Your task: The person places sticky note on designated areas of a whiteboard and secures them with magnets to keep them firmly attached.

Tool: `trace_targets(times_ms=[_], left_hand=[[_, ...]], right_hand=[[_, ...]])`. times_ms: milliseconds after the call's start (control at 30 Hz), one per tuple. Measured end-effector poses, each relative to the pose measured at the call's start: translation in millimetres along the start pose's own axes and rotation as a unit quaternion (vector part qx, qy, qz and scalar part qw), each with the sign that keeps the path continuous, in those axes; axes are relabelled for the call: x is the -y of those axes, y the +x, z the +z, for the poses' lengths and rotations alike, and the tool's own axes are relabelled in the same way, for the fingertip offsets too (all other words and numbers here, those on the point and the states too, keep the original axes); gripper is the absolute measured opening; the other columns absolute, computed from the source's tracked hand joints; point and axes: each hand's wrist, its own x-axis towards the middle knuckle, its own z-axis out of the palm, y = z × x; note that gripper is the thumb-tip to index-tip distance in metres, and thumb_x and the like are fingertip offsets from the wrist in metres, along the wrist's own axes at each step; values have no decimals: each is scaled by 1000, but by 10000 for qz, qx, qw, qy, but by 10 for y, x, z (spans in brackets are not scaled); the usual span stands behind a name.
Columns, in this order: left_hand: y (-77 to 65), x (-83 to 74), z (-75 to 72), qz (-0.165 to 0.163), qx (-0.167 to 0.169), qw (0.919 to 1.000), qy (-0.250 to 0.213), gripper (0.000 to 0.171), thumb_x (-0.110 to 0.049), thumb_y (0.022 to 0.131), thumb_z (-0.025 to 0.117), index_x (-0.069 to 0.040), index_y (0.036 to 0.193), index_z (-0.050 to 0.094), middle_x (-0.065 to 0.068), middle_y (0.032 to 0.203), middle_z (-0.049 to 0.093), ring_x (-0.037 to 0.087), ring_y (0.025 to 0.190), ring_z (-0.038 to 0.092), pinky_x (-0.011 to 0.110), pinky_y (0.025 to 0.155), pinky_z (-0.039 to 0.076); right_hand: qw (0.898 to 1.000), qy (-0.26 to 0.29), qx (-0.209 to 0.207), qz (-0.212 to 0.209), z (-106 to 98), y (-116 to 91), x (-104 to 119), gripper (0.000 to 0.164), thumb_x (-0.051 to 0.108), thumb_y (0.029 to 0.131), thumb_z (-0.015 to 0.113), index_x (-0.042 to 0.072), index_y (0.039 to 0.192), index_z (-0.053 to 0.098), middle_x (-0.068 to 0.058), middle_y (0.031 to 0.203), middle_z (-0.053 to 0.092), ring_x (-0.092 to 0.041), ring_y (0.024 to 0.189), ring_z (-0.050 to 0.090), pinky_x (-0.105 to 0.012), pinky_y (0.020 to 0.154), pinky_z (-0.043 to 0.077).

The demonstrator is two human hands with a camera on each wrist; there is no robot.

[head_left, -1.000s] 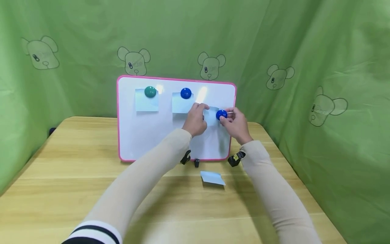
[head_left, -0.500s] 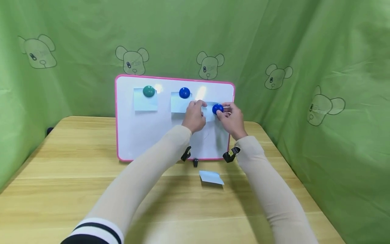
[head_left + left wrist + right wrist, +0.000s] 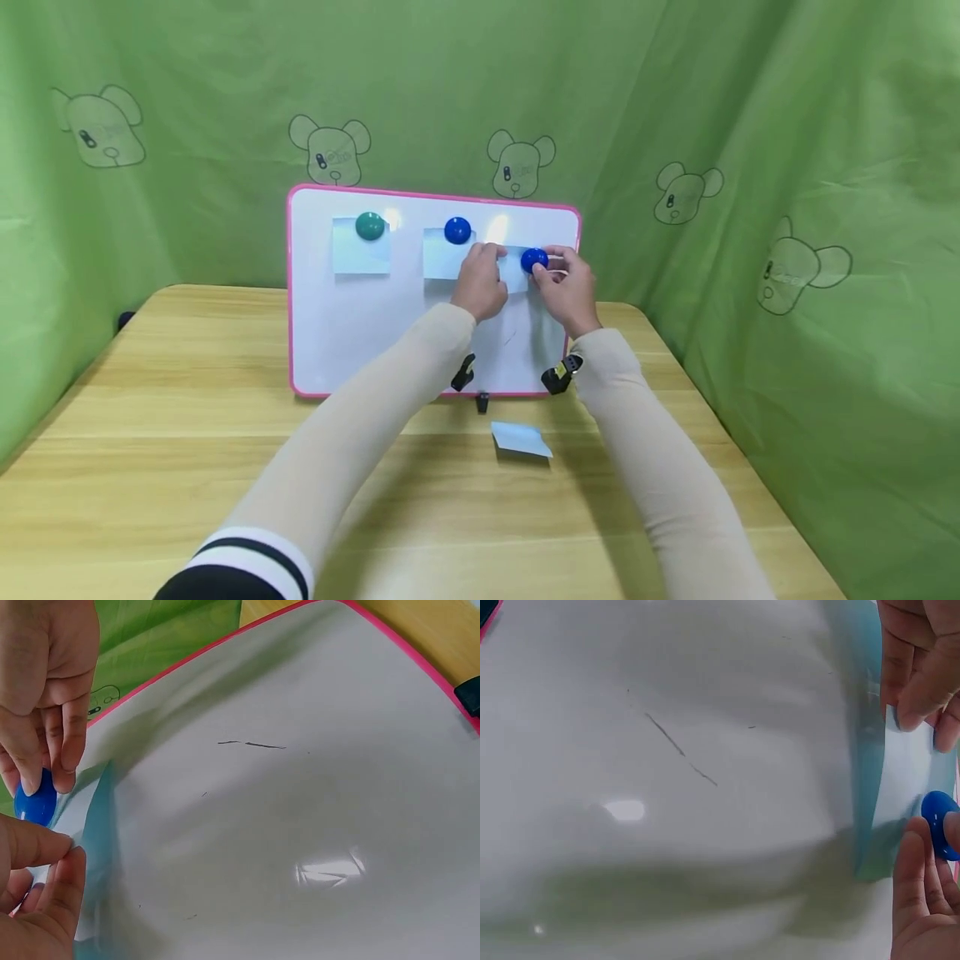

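My left hand (image 3: 481, 283) pinches the edge of a light-blue paper note (image 3: 515, 272) between thumb and fingers, in front of the right part of a pink-framed whiteboard (image 3: 375, 337). My right hand (image 3: 572, 290) holds a round blue magnet (image 3: 534, 260) by its sides, over the note's upper right corner. The right wrist view has the note (image 3: 904, 772) standing close to the board, its reflection beside it. On the board to the left, a green magnet (image 3: 370, 226) and another blue magnet (image 3: 457, 230) each hold up a light-blue note.
One more light-blue note (image 3: 521, 438) lies on the wooden table (image 3: 187, 467) before the board, one end curling up. A small black clip-like foot (image 3: 482, 403) sits at the board's lower edge. Green curtains (image 3: 847, 200) with mouse-head drawings surround the table.
My right hand has moved up and slightly left with the blue magnet. The note in my left hand has risen a little on the board. Both wrists are slightly higher.
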Motion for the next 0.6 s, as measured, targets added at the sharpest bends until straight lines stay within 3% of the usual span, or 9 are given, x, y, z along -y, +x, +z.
trace_targets(times_ms=[300, 600], left_hand=[[57, 9, 29, -6, -27, 9997, 262, 51, 3, 91, 58, -8, 140, 45, 8, 139, 43, 18, 131, 40, 25, 111, 30], [79, 0, 53, -4, -87, 9998, 192, 50, 1, 93, 57, -9, 141, 44, 8, 140, 43, 18, 133, 40, 25, 110, 30]], right_hand=[[9989, 76, -406, -220, 99, 72, 5, 34, 9, 93, 62, 8, 126, 61, -16, 105, 62, -22, 89, 62, -26, 76, 53], [9979, -98, -577, -277, 168, 116, 38, 33, 11, 95, 60, 10, 128, 61, -13, 104, 61, -21, 89, 61, -28, 77, 53]])
